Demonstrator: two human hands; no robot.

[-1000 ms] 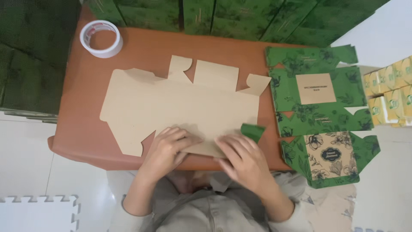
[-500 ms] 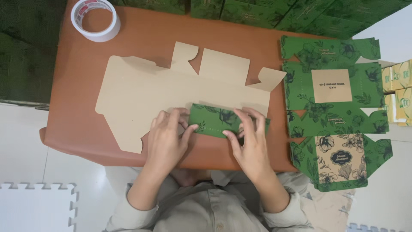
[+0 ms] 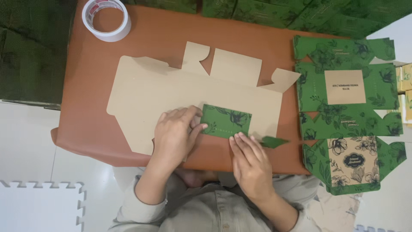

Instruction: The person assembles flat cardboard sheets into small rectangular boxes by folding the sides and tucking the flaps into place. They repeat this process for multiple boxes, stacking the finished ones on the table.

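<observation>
The left hand [image 3: 175, 133] lies flat, fingers spread, pressing the left edge of a folded-over green flap with a dark flower print [image 3: 226, 120]. The right hand [image 3: 251, 161] lies open too, fingertips on the flap's lower right corner; neither hand grips anything. The flap belongs to a flat, unfolded brown cardboard box blank [image 3: 171, 92], lying plain side up across the reddish-brown counter [image 3: 150, 34], at its near edge. A roll of clear tape [image 3: 106, 19] sits at the far left corner. A stack of flat green printed box blanks [image 3: 347, 111] lies to the right.
</observation>
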